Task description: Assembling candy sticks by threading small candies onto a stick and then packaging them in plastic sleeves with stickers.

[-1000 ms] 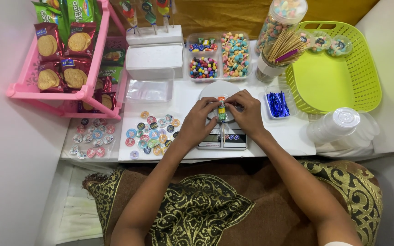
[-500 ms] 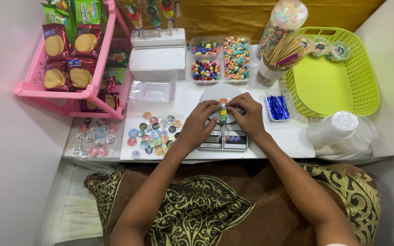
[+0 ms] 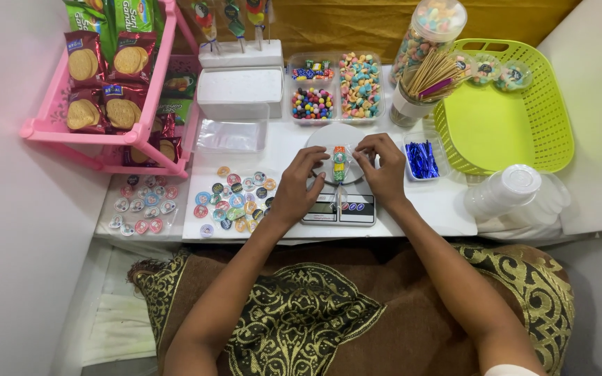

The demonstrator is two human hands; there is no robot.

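A small kitchen scale (image 3: 341, 209) with a round white platform stands at the table's front edge. Over it both hands pinch a small clear packet of coloured candies (image 3: 339, 165). My left hand (image 3: 297, 186) holds the packet's left side, and my right hand (image 3: 383, 169) holds its right side, fingertips almost meeting above the platform. Round colourful stickers (image 3: 235, 200) lie spread on the table just left of my left hand. A little tray of blue twist ties (image 3: 421, 159) sits right of my right hand.
A pink rack (image 3: 106, 97) of biscuit packs stands at the left. Candy trays (image 3: 336, 87), a white foam block (image 3: 240, 90), a cup of wooden sticks (image 3: 426, 80) and a candy jar (image 3: 430, 28) line the back. A lime basket (image 3: 506, 111) and stacked white lids (image 3: 510, 191) sit right.
My hands stay over the scale on the candy packet; the fingers have shifted slightly around it. The view has moved a little.
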